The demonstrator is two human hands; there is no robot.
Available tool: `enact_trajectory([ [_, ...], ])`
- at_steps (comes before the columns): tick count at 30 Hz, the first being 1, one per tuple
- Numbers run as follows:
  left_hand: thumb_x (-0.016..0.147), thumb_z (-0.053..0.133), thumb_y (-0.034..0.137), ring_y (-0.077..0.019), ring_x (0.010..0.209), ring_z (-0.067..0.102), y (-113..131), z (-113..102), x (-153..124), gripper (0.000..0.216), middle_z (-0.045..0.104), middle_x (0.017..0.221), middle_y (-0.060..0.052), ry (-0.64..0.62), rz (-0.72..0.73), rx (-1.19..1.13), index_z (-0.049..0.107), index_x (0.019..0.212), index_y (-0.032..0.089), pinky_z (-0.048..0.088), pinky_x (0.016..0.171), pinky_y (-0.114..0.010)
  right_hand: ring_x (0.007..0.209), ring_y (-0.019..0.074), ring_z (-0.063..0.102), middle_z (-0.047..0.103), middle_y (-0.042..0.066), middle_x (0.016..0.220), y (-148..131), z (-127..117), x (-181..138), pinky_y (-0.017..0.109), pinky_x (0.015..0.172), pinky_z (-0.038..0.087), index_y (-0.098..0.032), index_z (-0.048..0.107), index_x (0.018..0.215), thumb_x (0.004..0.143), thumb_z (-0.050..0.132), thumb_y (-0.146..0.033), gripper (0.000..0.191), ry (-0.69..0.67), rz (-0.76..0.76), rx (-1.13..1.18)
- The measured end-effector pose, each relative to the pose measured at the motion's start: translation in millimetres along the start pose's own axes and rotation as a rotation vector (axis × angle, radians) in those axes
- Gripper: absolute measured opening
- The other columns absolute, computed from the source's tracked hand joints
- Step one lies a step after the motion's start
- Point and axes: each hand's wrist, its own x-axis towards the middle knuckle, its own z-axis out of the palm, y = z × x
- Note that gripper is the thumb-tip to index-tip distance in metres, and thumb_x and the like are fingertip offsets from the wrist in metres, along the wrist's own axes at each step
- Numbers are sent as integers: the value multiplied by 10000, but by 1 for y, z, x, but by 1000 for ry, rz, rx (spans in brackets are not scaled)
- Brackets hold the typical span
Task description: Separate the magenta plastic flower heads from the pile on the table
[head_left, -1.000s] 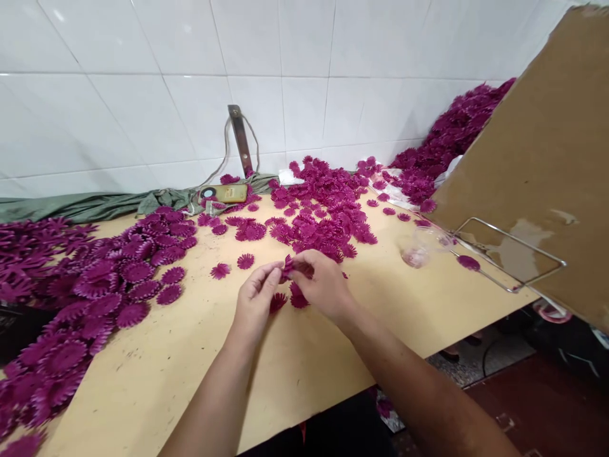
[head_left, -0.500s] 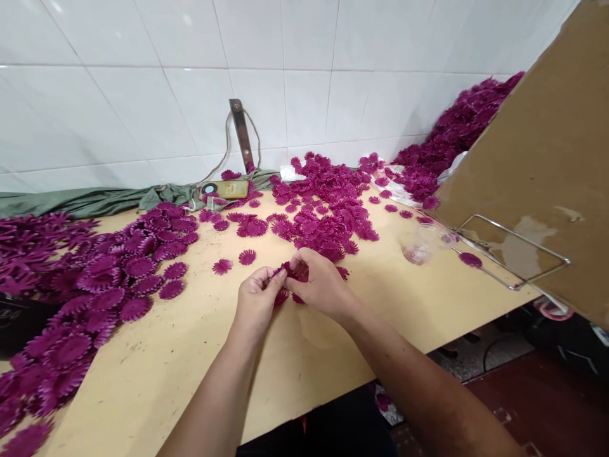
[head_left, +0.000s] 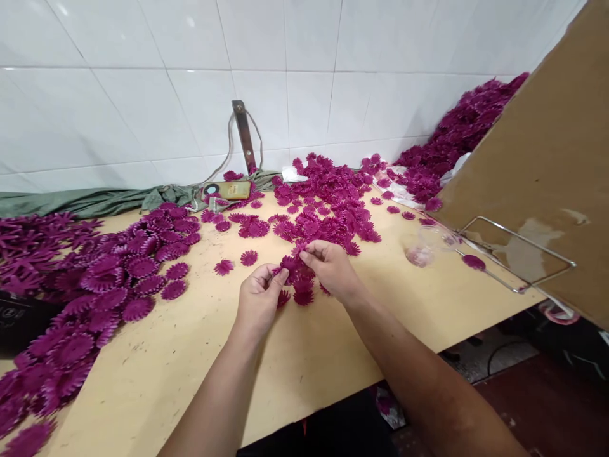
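My left hand is closed, thumb and fingers pinching a magenta fabric flower piece with a fringed edge. Just to its right, my right hand pinches another small petal piece between thumb and fingertips. The two pieces are close together; whether they touch I cannot tell. Below and behind the hands, loose flower pieces lie on the table. A pile of small flower pieces spreads just beyond my fingers.
Larger flower discs heap along the left of the table. A phone lies near the tiled wall. To the right are a clear plastic cup, a bent wire stand, a leaning cardboard sheet and another magenta heap.
My right hand has moved slightly right and up, away from my left, with a petal piece in its fingers. The flower piece in my left hand now shows more fully.
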Motion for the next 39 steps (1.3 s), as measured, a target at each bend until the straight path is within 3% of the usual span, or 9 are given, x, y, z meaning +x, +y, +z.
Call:
enact_trajectory([
  [7, 592, 673, 348, -75, 488, 434, 2, 6, 4, 233, 503, 496, 49, 110, 29, -13, 529, 583, 165, 364, 500, -203, 437, 65, 354, 419, -55, 479, -2, 13, 19, 209, 451, 307, -173, 434, 556, 770, 503, -189, 226, 119, 130, 60],
  [12, 569, 703, 390, -66, 478, 410, 7, -6, -2, 298, 481, 496, 62, 225, 62, -72, 497, 577, 175, 350, 484, -194, 479, 92, 432, 443, -18, 581, 1, -10, 44, 223, 467, 398, -196, 416, 707, 867, 309, -180, 193, 467, 274, 84],
  [15, 536, 732, 397, -55, 475, 406, 6, -8, -2, 319, 489, 498, 65, 204, 17, -104, 519, 581, 165, 347, 488, -186, 685, 137, 537, 511, 31, 764, 1, -20, 49, 291, 629, 482, -192, 451, 841, 781, 465, -139, 82, 464, 245, 49],
  [17, 517, 743, 411, -53, 475, 420, 5, -6, 0, 332, 517, 512, 58, 163, -28, -125, 544, 597, 158, 344, 483, -185, 915, 194, 531, 512, 86, 966, -3, -16, 40, 373, 822, 455, -175, 487, 928, 672, 585, -101, 284, 457, 150, -80],
  [19, 492, 757, 422, -49, 460, 417, 4, -5, 1, 354, 521, 500, 59, 175, -62, -149, 546, 589, 155, 333, 471, -181, 1059, 241, 463, 490, 117, 1065, -7, -5, 23, 434, 936, 371, -159, 536, 922, 648, 606, -93, 290, 399, -10, -296],
  [21, 474, 770, 427, -37, 432, 385, 5, -7, 2, 379, 484, 453, 72, 223, -78, -178, 518, 546, 154, 310, 455, -172, 998, 238, 499, 549, 102, 964, -8, 9, 3, 442, 890, 400, -157, 579, 818, 712, 551, -112, 118, 159, -92, -422],
  [25, 464, 767, 482, -28, 393, 317, 6, -12, 3, 448, 410, 386, 82, 235, -90, -210, 461, 478, 156, 252, 418, -176, 603, 149, 567, 585, 29, 634, 1, 27, -20, 311, 587, 482, -155, 596, 718, 799, 469, -155, 151, -462, 193, -221],
  [31, 441, 747, 560, -46, 421, 346, 6, -11, 3, 473, 440, 417, 63, 180, -58, -125, 506, 492, 156, 283, 439, -190, 879, 173, 575, 617, 72, 895, 1, 11, -5, 342, 810, 452, -142, 603, 823, 806, 514, -225, 123, -29, 40, -219],
  [39, 514, 700, 587, -70, 463, 402, 4, -8, 0, 472, 462, 446, 39, -52, -83, -57, 514, 477, 154, 343, 481, -210, 671, 101, 587, 594, -9, 707, -1, 16, -13, 295, 721, 505, -159, 598, 844, 754, 585, -266, 140, -475, 36, 281],
])
